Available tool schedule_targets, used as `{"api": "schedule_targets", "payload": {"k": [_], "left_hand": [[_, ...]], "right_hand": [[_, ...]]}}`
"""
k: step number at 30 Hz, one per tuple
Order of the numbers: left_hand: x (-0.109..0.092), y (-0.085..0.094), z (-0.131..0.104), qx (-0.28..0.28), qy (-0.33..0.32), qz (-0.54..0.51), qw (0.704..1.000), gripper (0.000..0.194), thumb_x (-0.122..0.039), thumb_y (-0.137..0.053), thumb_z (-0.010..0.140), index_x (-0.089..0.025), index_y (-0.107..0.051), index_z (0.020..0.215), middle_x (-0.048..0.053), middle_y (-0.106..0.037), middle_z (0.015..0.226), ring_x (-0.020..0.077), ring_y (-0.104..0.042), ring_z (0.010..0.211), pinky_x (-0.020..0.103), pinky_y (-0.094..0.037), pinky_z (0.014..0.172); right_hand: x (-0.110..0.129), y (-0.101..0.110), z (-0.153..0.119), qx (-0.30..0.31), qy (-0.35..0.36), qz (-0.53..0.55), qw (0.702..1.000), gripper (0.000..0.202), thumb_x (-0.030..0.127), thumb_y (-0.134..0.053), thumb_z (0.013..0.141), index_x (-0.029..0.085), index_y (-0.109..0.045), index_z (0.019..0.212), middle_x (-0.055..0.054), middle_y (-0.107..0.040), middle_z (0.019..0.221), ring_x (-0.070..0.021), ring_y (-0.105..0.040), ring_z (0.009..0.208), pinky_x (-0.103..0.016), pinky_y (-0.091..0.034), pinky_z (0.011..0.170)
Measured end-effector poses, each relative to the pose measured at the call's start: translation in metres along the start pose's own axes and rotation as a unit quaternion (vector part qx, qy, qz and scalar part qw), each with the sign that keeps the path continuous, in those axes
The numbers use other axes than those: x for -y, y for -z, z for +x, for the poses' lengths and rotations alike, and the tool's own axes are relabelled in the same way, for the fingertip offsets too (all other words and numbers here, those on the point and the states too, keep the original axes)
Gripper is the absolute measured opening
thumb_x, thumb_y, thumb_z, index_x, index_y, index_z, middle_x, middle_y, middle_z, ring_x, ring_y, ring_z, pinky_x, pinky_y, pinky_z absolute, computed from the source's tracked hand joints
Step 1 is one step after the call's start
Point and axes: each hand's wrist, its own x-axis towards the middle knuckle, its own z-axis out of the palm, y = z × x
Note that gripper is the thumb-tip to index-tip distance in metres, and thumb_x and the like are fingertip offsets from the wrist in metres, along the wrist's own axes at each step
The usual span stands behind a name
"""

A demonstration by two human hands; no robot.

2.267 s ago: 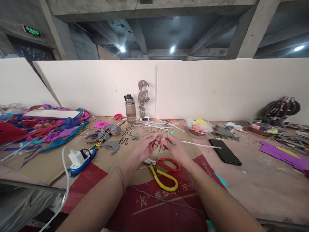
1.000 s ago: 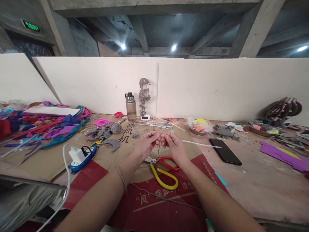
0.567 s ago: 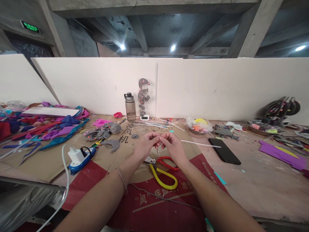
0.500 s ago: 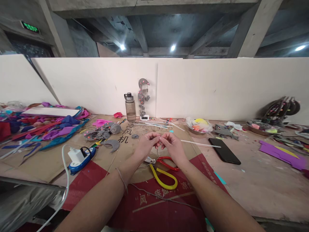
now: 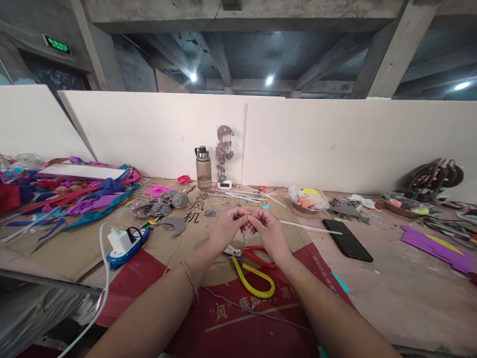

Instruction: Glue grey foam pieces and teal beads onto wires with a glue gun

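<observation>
Over the cardboard, my left hand (image 5: 230, 229) and my right hand (image 5: 265, 229) meet fingertip to fingertip, both pinched. A thin grey yarn (image 5: 244, 239) hangs down from between them; the exact spot they pinch is mostly hidden by the fingers. More of the grey yarn runs across the red print below, and a loop of it circles my left wrist. Just under my hands lie scissors (image 5: 257, 283) with one yellow and one red handle. A thin translucent stick (image 5: 311, 227) reaches from behind my right hand to the black phone (image 5: 347, 240).
On the left sit a blue power strip (image 5: 128, 247), a grey felt crescent (image 5: 175, 226), grey yarn pieces (image 5: 160, 204) and coloured cloth scraps (image 5: 100, 191). A bottle (image 5: 203, 169) and a grey hanging ornament (image 5: 224, 154) stand at the back. Rightward are a bowl (image 5: 307, 208) and purple sheet (image 5: 434, 248).
The whole view has shifted slightly, with things appearing a little lower and to the right. My hands stay pinched together over the scissors.
</observation>
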Motion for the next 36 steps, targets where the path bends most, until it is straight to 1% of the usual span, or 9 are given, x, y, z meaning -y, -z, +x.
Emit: {"api": "schedule_targets", "payload": {"k": [3,6,9,11,15,20,27,32,36], "left_hand": [[-0.001,-0.003,-0.002,-0.01,0.017,-0.055,0.998,0.025,-0.033,-0.075,0.07,-0.011,-0.065,0.074,0.0,-0.058,0.057,0.0078,-0.048,0.05,0.022,-0.035,0.05],[-0.001,-0.004,-0.003,0.002,0.067,-0.162,0.984,0.026,-0.03,-0.08,0.065,-0.011,-0.065,0.073,-0.001,-0.057,0.061,0.0056,-0.046,0.051,0.02,-0.033,0.049],[-0.002,-0.003,-0.002,0.018,0.106,-0.241,0.965,0.026,-0.029,-0.081,0.065,-0.012,-0.063,0.071,-0.002,-0.055,0.063,0.0036,-0.045,0.05,0.018,-0.031,0.047],[-0.005,-0.001,-0.001,0.022,0.102,-0.253,0.962,0.026,-0.03,-0.079,0.067,-0.012,-0.061,0.068,-0.002,-0.052,0.06,0.0037,-0.044,0.05,0.018,-0.032,0.047],[-0.012,-0.002,-0.002,0.028,0.053,-0.199,0.978,0.028,-0.036,-0.073,0.075,-0.012,-0.06,0.067,-0.001,-0.053,0.061,0.0062,-0.047,0.052,0.02,-0.035,0.05],[-0.009,-0.006,-0.004,-0.008,-0.014,-0.082,0.996,0.023,-0.036,-0.068,0.079,-0.013,-0.064,0.077,0.0,-0.058,0.063,0.0081,-0.049,0.054,0.022,-0.037,0.052],[-0.014,-0.003,-0.006,-0.021,-0.036,0.021,0.999,0.022,-0.034,-0.072,0.073,-0.015,-0.062,0.076,-0.002,-0.057,0.059,0.0085,-0.049,0.052,0.023,-0.038,0.052],[-0.022,-0.002,-0.008,-0.025,-0.018,0.08,0.996,0.022,-0.034,-0.073,0.071,-0.016,-0.061,0.071,-0.004,-0.053,0.055,0.0082,-0.045,0.049,0.023,-0.035,0.05],[-0.023,-0.001,-0.006,-0.002,-0.012,0.116,0.993,0.023,-0.036,-0.071,0.073,-0.016,-0.059,0.069,-0.003,-0.053,0.056,0.0089,-0.045,0.049,0.023,-0.034,0.05]], "right_hand": [[-0.001,0.002,-0.001,0.0,0.014,-0.043,0.999,0.024,0.043,-0.059,0.082,0.022,-0.048,0.074,0.003,-0.056,0.061,-0.012,-0.048,0.053,-0.027,-0.039,0.055],[-0.003,0.002,-0.004,-0.001,0.052,-0.07,0.996,0.023,0.04,-0.052,0.087,0.022,-0.047,0.073,0.004,-0.054,0.061,-0.0119,-0.045,0.055,-0.027,-0.037,0.057],[-0.003,0.0,-0.008,0.002,0.089,-0.075,0.993,0.022,0.038,-0.051,0.09,0.022,-0.048,0.075,0.002,-0.055,0.068,-0.0122,-0.048,0.063,-0.026,-0.038,0.061],[-0.003,-0.002,-0.009,0.008,0.093,-0.054,0.994,0.023,0.039,-0.051,0.09,0.022,-0.048,0.075,0.003,-0.053,0.068,-0.0116,-0.045,0.062,-0.026,-0.037,0.061],[-0.001,0.0,-0.005,0.013,0.067,0.015,0.998,0.025,0.041,-0.048,0.091,0.021,-0.054,0.078,0.002,-0.052,0.068,-0.0114,-0.044,0.061,-0.026,-0.037,0.059],[-0.007,0.005,0.0,-0.015,0.041,0.019,0.999,0.026,0.044,-0.052,0.09,0.02,-0.054,0.079,0.002,-0.054,0.067,-0.0113,-0.045,0.058,-0.026,-0.037,0.057],[-0.015,0.005,0.002,-0.016,0.035,0.0,0.999,0.025,0.045,-0.057,0.086,0.022,-0.049,0.085,0.005,-0.052,0.065,-0.0107,-0.045,0.056,-0.026,-0.036,0.055],[-0.018,0.011,0.008,-0.03,0.032,-0.045,0.998,0.025,0.04,-0.063,0.079,0.023,-0.047,0.084,0.005,-0.049,0.07,-0.0103,-0.044,0.056,-0.026,-0.037,0.053],[-0.02,0.015,0.007,-0.042,0.055,-0.105,0.992,0.019,0.035,-0.061,0.081,0.022,-0.048,0.085,0.003,-0.051,0.076,-0.0114,-0.047,0.062,-0.026,-0.039,0.058]]}}
